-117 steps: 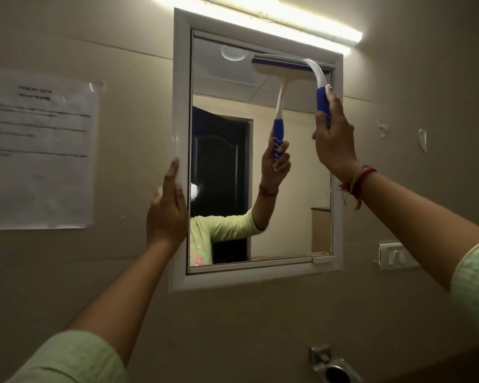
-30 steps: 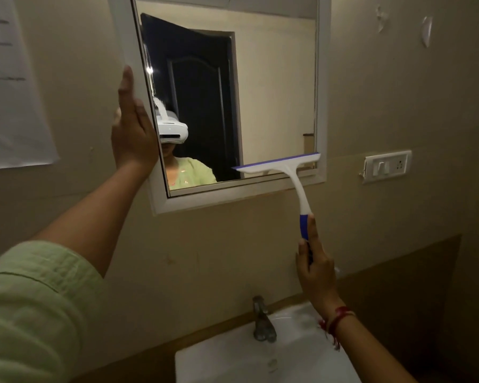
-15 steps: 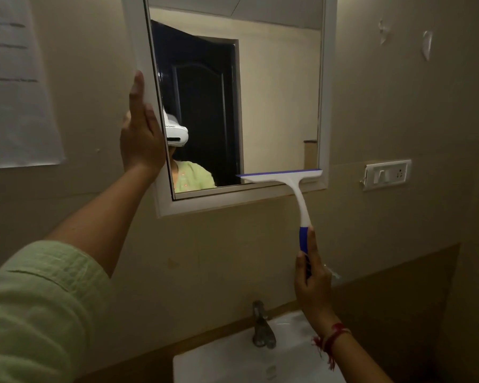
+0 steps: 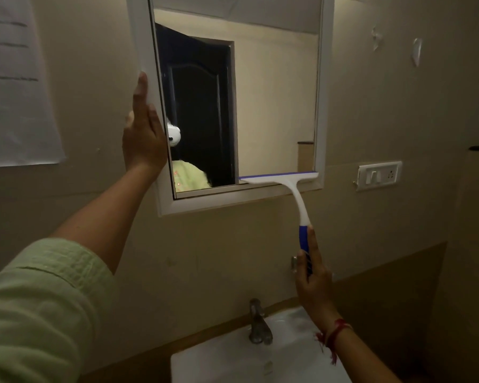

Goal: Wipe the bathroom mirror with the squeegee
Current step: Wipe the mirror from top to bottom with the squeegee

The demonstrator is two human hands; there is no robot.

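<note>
Where the squeegee (image 4: pixel 277 180) sits: blade along the mirror (image 4: pixel 274 106) glass's bottom right edge, handle slanting down.
Right hand (image 4: pixel 313 286): fingers curled round the blue grip.
Left hand (image 4: pixel 144 139): fingers straight, pressed on the mirror's left frame.
Below: sink (image 4: pixel 219 360), tap (image 4: pixel 257 324).

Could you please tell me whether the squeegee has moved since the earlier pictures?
Yes. The squeegee has travelled downward, from the top right of the mirror frame to its bottom rail.

Right hand (image 4: pixel 313 283) holds squeegee (image 4: pixel 285 183) at mirror (image 4: pixel 274 106) bottom edge; left hand (image 4: pixel 143 136) on frame.
</note>
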